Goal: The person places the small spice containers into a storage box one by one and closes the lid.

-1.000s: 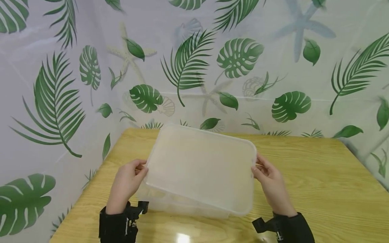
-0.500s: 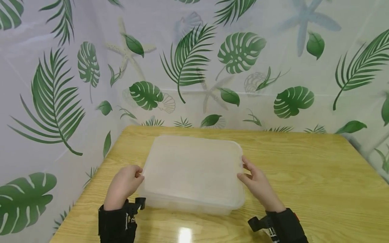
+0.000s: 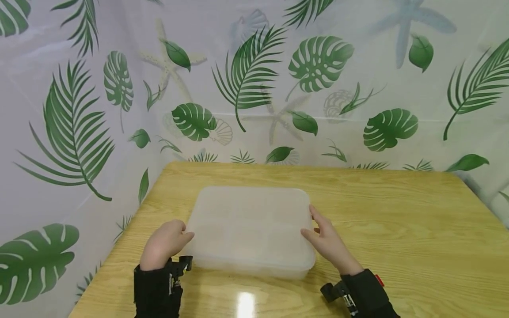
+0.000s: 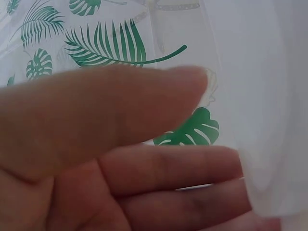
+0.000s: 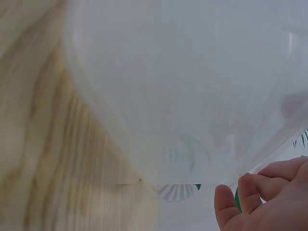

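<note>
A translucent plastic lid (image 3: 250, 221) lies flat over a shallow rectangular storage box (image 3: 270, 270) on the table. Faint outlines of compartments show through it. My left hand (image 3: 165, 243) is at the left edge; in the left wrist view its fingers (image 4: 178, 166) touch the plastic while the thumb stretches above them, close to the rim. On the opposite side, my right hand (image 3: 328, 240) pinches the lid's edge, thumb on top and fingers along the side. The right wrist view shows fingertips of the right hand (image 5: 269, 197) by the translucent plastic.
The yellow wood-grain table (image 3: 397, 229) extends widely to the right of the box. A white sheet printed with leaves and starfish (image 3: 254, 88) hangs behind it and along the left. Dark cuffs with camera mounts (image 3: 159, 282) surround both wrists.
Both hands have lowered the tilted lid until it lies level over the box. The right hand has shifted left and down with it, and the left thumb now extends at the rim.
</note>
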A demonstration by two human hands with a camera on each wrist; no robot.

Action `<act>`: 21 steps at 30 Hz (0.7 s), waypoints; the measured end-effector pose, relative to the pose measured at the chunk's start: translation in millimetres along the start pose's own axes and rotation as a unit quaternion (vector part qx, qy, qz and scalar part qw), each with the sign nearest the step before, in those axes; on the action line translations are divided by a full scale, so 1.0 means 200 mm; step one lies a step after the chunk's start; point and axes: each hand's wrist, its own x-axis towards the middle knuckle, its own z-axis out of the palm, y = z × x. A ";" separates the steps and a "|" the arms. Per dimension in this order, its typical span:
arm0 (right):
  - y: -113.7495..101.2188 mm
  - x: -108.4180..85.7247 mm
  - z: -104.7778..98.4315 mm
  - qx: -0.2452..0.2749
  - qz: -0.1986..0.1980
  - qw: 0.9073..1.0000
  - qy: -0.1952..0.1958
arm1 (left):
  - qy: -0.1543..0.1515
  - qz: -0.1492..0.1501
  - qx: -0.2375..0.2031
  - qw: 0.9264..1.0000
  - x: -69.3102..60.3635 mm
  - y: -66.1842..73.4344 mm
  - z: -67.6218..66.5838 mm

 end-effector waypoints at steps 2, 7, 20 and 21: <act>0.00 0.01 0.00 -0.015 0.002 1.000 0.009 | 0.000 0.002 -0.005 1.000 0.00 0.00 0.00; 0.01 0.01 0.00 -0.022 0.020 1.000 0.003 | -0.001 0.008 -0.005 1.000 0.00 0.01 0.01; 0.02 0.01 0.00 -0.026 0.008 0.999 -0.017 | -0.005 0.013 -0.009 1.000 0.00 -0.01 0.01; 0.02 0.00 0.00 -0.027 0.007 0.999 -0.019 | -0.005 0.015 -0.009 1.000 0.00 -0.02 0.01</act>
